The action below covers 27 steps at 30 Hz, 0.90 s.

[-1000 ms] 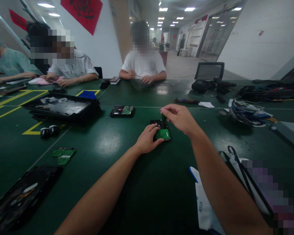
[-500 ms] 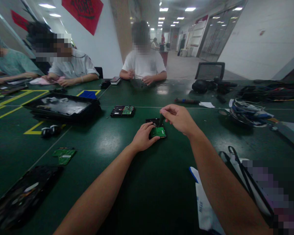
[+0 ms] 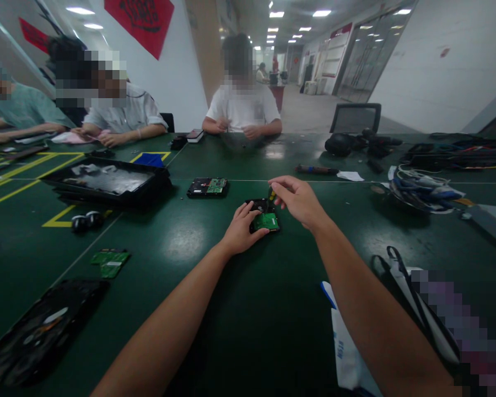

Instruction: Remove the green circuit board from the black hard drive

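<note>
A hard drive point(image 3: 267, 221) with a green circuit board lies on the dark green table in front of me. My left hand point(image 3: 243, 227) grips it from the left, fingers over its far side and thumb along the near edge. Pinched in my right hand point(image 3: 291, 197) is a small screwdriver point(image 3: 271, 194) with a yellow and black handle. It stands roughly upright over the drive's far right part; its tip is too small to make out. Further back to the left, a second hard drive point(image 3: 208, 187) rests board side up.
A black tray point(image 3: 107, 179) stands at left. A loose green circuit board point(image 3: 111, 262) and an opened black drive housing point(image 3: 45, 331) lie nearer. Bundled cables point(image 3: 421, 190) sit at right, a white packet point(image 3: 347, 347) near my right forearm. Several people sit across the table.
The screwdriver's yellow handle shows more between my right fingers, which have turned slightly. My left hand and the hard drive stay in place.
</note>
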Tool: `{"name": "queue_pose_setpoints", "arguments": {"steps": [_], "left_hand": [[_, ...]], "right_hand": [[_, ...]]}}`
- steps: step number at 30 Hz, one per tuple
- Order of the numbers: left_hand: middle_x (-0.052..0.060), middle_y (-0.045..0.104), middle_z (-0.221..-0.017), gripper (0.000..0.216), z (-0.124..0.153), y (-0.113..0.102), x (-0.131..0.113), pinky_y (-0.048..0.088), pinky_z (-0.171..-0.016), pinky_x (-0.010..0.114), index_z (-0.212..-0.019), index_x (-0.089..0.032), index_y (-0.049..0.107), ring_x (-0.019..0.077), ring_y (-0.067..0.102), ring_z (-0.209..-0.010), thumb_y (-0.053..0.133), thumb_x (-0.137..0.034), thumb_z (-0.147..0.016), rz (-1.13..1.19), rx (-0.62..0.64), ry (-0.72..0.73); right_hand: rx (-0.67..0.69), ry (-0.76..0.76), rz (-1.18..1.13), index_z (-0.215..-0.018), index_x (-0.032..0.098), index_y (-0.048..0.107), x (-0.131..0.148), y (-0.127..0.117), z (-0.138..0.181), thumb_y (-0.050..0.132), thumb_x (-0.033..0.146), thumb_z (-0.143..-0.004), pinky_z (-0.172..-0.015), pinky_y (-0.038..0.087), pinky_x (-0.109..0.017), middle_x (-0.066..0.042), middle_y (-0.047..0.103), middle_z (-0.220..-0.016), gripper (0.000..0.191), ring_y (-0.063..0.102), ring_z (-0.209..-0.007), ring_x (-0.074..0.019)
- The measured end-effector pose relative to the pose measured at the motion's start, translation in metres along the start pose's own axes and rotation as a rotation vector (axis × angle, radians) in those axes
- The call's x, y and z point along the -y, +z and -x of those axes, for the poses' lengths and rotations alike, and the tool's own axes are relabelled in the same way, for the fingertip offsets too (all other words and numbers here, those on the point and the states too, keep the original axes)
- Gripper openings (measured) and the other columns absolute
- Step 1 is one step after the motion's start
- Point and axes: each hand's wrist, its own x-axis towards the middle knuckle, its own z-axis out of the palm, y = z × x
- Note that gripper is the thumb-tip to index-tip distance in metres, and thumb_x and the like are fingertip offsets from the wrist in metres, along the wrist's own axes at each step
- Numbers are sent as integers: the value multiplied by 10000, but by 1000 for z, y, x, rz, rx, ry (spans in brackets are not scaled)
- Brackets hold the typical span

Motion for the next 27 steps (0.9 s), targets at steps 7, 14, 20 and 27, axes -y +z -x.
{"name": "queue_pose_setpoints", "arguments": {"steps": [7,14,20,27], "left_hand": [[207,349,-1651,671,0,-5,-9,214,-1246,623,-1446,-206,552,409,198,-1581,654,-602,-914,-16,75,-78],[212,246,-1695,680,0,-5,-11,311,-1221,575,-1462,-213,550,423,300,-1544,659,-596,-910,16,77,-111],[209,222,-1703,716,2,-1,-15,351,-1204,556,-1478,-227,538,416,285,-1552,656,-633,-900,30,101,-77],[204,222,-1705,713,2,0,-18,349,-1205,563,-1470,-230,544,415,263,-1560,661,-637,-897,32,116,-75]], "right_hand": [[-20,69,-92,-973,217,616,1,5,1,689,404,-898,-480,451,-270,-54,730,-918,215,645,-604,-132],[33,80,-95,-1026,217,691,3,4,0,573,411,-964,-612,528,-305,-40,697,-808,235,665,-656,-150],[71,43,87,-965,216,710,7,-5,3,626,435,-926,-559,455,-279,-33,696,-790,238,621,-642,-141],[75,56,42,-967,210,696,11,-8,4,628,410,-917,-507,421,-272,-59,732,-932,217,614,-628,-127]]}}
